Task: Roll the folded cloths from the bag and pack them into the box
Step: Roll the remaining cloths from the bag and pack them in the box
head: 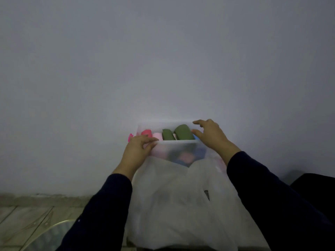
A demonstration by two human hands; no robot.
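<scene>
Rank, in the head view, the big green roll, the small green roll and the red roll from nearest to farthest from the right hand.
From the right hand:
1. Big green roll, right beside its fingers.
2. Small green roll, mid-box.
3. Red roll, at the box's left end.

I count one translucent box (178, 148) in front of me and one white plastic bag (181, 201) lying just before it. Standing in the box I can make out four rolled cloths clearly: two green rolls (184, 132), one red roll (146, 133) and one pale pink roll (157, 136), plus a sliver of blue (195, 136) that I cannot count surely. My two hands, left hand (137, 149) and right hand (211, 135), are at the box, and more colours blur through its front wall.
</scene>
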